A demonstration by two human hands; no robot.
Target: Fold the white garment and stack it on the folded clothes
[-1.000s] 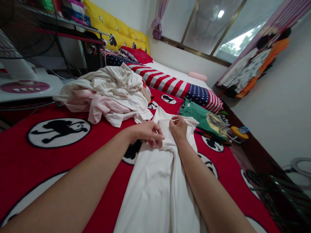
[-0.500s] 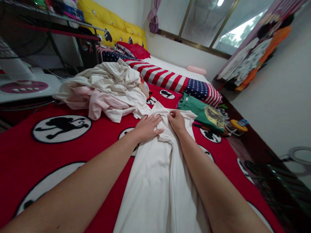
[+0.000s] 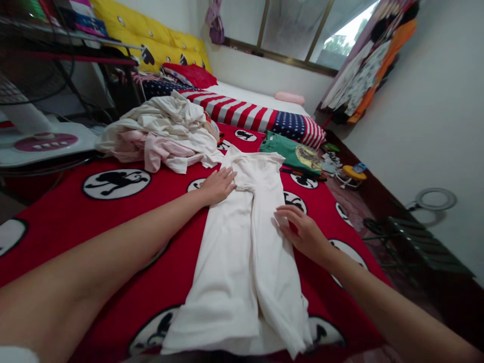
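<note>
A white garment (image 3: 230, 252), which looks like a pair of trousers, lies lengthwise on a red blanket with its two long panels toward me. My left hand (image 3: 219, 186) rests flat on its upper left edge, fingers stretched out. At the right edge, about halfway up, is my right hand (image 3: 300, 229), with fingers bent and apart and nothing visibly held. Whether its fingertips touch the fabric I cannot tell. Small wrinkles run across the garment's upper part.
Behind on the left sits a heap of white and pink clothes (image 3: 162, 131). A folded green shirt (image 3: 287, 151) lies at the back right. The red blanket (image 3: 151, 217) has monkey prints. A fan base (image 3: 45, 143) stands left, a yellow stool (image 3: 354, 173) right.
My right hand has left the garment's top and come down and outward to its right edge. The left hand stays at the upper left. More of the garment's lower end now shows.
</note>
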